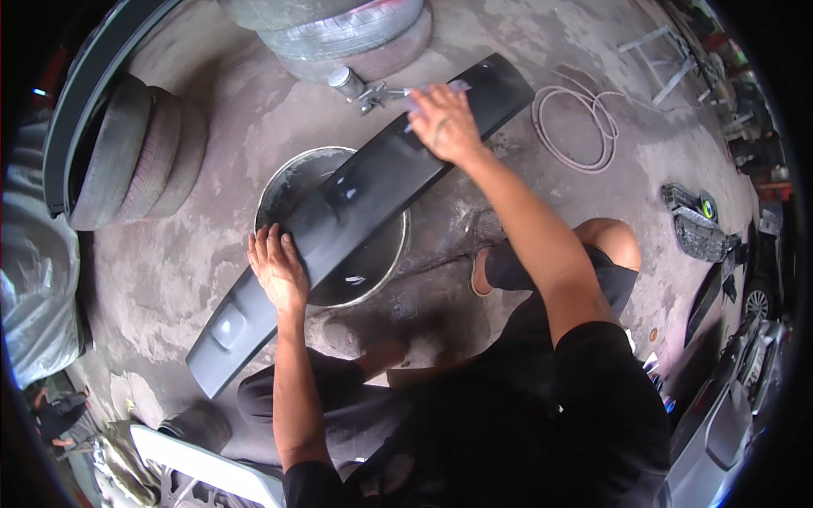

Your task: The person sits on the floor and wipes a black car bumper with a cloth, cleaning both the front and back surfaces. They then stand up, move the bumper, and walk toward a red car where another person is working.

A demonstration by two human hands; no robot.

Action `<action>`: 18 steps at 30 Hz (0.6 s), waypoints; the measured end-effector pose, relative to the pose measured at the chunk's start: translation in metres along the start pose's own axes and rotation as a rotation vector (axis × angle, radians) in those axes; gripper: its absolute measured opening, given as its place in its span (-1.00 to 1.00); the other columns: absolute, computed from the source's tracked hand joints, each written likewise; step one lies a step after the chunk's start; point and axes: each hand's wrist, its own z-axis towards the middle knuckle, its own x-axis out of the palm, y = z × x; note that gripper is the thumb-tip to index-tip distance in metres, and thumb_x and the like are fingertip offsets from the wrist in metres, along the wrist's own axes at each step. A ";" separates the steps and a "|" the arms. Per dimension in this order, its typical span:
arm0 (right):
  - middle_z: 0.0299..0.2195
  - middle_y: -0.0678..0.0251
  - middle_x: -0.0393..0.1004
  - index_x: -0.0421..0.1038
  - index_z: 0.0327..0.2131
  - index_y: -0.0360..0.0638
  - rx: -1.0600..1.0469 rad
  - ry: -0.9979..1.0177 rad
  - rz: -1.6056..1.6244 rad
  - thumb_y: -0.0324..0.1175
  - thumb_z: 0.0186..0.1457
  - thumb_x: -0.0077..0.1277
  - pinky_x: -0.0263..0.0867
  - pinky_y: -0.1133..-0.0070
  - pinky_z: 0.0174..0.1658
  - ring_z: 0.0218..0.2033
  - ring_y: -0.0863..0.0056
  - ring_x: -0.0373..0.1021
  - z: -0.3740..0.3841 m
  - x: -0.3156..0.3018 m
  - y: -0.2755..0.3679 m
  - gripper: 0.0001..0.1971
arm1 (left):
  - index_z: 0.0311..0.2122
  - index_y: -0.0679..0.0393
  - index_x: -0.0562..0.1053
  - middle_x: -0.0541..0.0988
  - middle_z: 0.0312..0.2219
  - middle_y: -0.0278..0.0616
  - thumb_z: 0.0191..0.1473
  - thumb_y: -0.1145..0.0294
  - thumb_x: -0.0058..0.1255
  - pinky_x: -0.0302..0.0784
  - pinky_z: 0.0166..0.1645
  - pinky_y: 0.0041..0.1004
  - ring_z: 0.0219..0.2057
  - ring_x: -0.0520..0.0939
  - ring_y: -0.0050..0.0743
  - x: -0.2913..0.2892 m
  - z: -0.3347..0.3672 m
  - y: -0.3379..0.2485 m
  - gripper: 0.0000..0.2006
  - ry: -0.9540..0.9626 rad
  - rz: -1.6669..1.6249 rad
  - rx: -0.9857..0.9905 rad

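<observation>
A long dark-grey plastic car trim panel lies slantwise across a large round basin, with pale spots near its middle. My left hand rests on the panel's near-left part, fingers stretched over its upper edge. Farther right, my right hand presses a thin pale-lilac cloth onto the panel's surface; the hand is slightly blurred. Part of the cloth is hidden beneath the fingers. Just beyond the right hand, a spray gun with a metal cup lies on the floor.
Stacked tyres stand at the far side, and more tyres lean at the left. A coiled hose lies at the right. A white panel is at the lower left, and a silver car part at the lower right.
</observation>
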 end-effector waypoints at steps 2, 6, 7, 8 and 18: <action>0.29 0.06 0.27 0.28 0.29 0.00 0.154 0.019 -0.077 0.04 0.28 -0.12 -0.11 -0.01 0.40 0.36 0.00 0.10 0.011 0.004 -0.067 -0.41 | 0.09 0.21 0.50 0.50 0.11 0.03 0.35 0.24 -0.10 0.15 0.37 0.00 0.26 0.36 0.14 0.000 0.002 -0.002 -0.65 -0.027 0.001 0.030; 0.25 -0.22 0.23 0.20 0.33 -0.10 0.440 -0.073 -0.113 0.00 0.27 -0.08 0.13 0.02 0.29 0.30 -0.16 0.15 0.004 0.008 -0.176 -0.35 | 0.07 0.21 0.51 0.52 0.10 0.00 0.34 0.28 -0.11 0.18 0.34 -0.01 0.23 0.40 0.12 0.002 0.004 -0.003 -0.68 -0.036 -0.001 0.071; 0.25 -0.30 0.18 0.17 0.33 -0.17 0.460 -0.113 -0.069 -0.04 0.26 -0.08 0.17 0.05 0.27 0.27 -0.20 0.17 0.001 0.011 -0.187 -0.34 | 0.06 0.21 0.51 0.52 0.10 0.00 0.34 0.28 -0.11 0.18 0.34 -0.01 0.23 0.40 0.11 0.003 0.004 -0.002 -0.68 -0.028 0.005 0.069; 0.24 -0.38 0.14 0.14 0.33 -0.24 0.509 -0.129 -0.018 -0.07 0.25 -0.07 0.20 0.08 0.24 0.24 -0.24 0.19 -0.005 0.014 -0.190 -0.33 | 0.06 0.21 0.51 0.52 0.10 -0.01 0.34 0.28 -0.11 0.18 0.34 -0.02 0.22 0.40 0.10 0.003 0.003 -0.001 -0.68 -0.018 0.015 0.063; 0.34 -0.55 -0.18 0.04 0.33 -0.48 0.482 -0.370 0.413 -0.31 0.28 -0.04 0.17 0.30 0.31 0.35 -0.35 0.00 -0.111 0.006 0.082 -0.35 | 0.15 0.15 0.46 0.45 0.20 -0.07 0.38 0.25 -0.21 0.06 0.39 0.10 0.32 0.30 0.01 0.007 0.001 0.003 -0.64 0.038 0.027 0.045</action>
